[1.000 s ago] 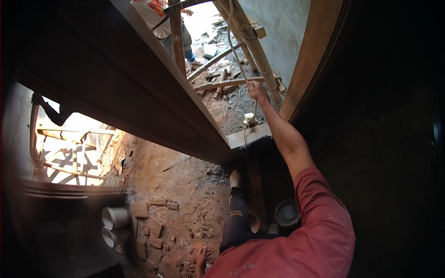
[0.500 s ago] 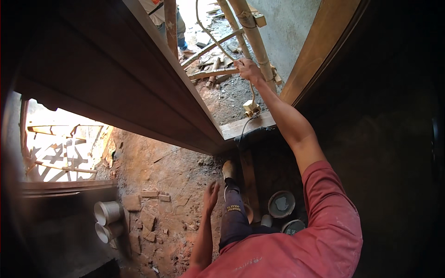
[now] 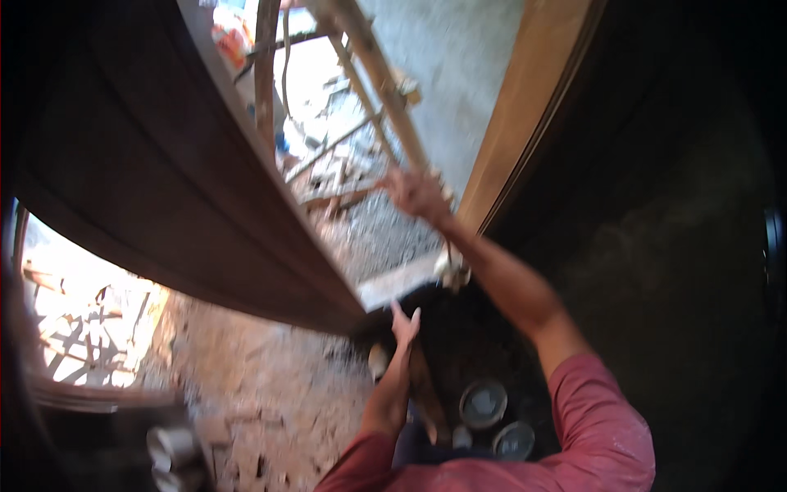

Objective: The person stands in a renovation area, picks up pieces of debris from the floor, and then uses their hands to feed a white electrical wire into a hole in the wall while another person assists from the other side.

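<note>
In the doorway my right hand [image 3: 414, 195], smeared by motion, is raised with its fingers curled round a cord. Below it, a short length of the cord [image 3: 448, 246] runs down to a small pale, blocky piece [image 3: 450, 269] hanging beside the frame's lower sill; its kind is too blurred to tell. My left hand [image 3: 403, 324] reaches toward the sill [image 3: 402, 281] with thumb and forefinger spread and nothing in it. Close to my left stands a dark wooden panel [image 3: 180, 164], its lower corner near that hand.
Bamboo poles [image 3: 381, 82] and rubble [image 3: 385, 234] lie beyond the opening, where a person in orange [image 3: 232, 41] is partly visible. A wooden jamb [image 3: 525, 107] rises at right. Buckets [image 3: 484, 404] stand by my legs; pale containers [image 3: 172, 447] lie at lower left.
My right hand has come down and nearer with the cord, and the pale piece is lower in view. My left hand has risen forward from beside my leg toward the sill. The whole view has shifted.
</note>
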Demonstrator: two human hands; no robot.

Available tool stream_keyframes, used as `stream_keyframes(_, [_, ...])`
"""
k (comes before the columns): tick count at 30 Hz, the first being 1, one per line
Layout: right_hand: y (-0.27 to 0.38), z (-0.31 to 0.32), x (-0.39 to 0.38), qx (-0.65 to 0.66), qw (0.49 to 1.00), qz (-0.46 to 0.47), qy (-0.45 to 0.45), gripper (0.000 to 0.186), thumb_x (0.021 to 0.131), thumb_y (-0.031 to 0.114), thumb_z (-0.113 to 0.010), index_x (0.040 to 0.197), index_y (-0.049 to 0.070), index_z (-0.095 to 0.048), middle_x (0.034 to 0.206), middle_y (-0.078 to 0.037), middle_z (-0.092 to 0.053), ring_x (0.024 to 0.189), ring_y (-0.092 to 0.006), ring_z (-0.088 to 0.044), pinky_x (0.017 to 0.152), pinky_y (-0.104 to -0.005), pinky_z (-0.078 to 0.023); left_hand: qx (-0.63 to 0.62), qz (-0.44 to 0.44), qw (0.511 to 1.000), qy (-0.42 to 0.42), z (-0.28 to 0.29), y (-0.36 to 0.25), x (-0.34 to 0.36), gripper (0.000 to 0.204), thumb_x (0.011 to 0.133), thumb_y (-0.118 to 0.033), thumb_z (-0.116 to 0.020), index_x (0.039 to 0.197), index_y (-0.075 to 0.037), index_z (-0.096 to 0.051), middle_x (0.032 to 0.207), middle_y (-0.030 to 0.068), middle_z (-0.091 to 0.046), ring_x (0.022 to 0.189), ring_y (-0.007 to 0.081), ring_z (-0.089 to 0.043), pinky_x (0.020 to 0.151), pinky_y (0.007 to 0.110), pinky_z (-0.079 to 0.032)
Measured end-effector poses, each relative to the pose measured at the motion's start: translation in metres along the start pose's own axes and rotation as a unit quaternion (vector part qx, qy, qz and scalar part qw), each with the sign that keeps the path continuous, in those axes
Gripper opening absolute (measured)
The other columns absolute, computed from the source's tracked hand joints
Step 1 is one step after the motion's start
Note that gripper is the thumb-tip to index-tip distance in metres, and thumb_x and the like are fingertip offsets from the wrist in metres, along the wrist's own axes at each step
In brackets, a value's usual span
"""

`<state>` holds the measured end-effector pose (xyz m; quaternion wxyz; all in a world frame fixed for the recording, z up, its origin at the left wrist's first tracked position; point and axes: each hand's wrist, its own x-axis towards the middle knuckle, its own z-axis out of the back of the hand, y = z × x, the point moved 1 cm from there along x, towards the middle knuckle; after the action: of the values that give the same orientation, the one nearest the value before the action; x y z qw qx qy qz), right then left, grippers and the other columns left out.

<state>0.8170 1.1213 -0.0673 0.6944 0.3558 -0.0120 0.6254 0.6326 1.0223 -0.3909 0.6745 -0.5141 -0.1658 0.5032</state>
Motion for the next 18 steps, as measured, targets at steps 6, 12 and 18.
stream_keyframes(6, [0.025,0.056,-0.111,-0.068,0.991,-0.113,-0.021,0.037,0.088,0.043,-0.056,0.082,0.007,-0.059,0.072,-0.018,-0.060,0.068,-0.0394,-0.060,0.060,-0.0467,-0.047,-0.037,0.032,0.999,0.003,0.003,0.000,0.000,0.091,0.075,-0.043,-0.070,0.142,-0.004,-0.023,0.131,0.0270,-0.045,0.123,0.0382,-0.044,0.102,0.041,-0.036])
stream_keyframes(12, [0.051,0.116,-0.211,-0.094,0.978,-0.186,0.027,0.035,0.088,0.042,-0.056,0.081,0.008,-0.060,0.074,-0.016,-0.063,0.075,-0.0385,-0.061,0.063,-0.0468,-0.048,-0.016,0.056,0.998,-0.010,0.030,0.002,-0.002,0.075,0.077,-0.042,-0.066,0.135,-0.002,-0.038,0.122,0.0261,-0.054,0.116,0.0379,-0.051,0.099,0.042,-0.039])
stream_keyframes(18, [0.072,0.153,-0.289,-0.091,0.963,-0.254,0.028,0.035,0.087,0.043,-0.057,0.081,0.008,-0.060,0.078,-0.014,-0.063,0.076,-0.0363,-0.062,0.063,-0.0465,-0.048,-0.361,0.022,0.926,0.111,0.046,-0.136,-0.003,0.066,0.093,-0.059,-0.033,0.128,-0.005,-0.044,0.110,0.0213,-0.059,0.095,0.0275,-0.059,0.080,0.039,-0.048])
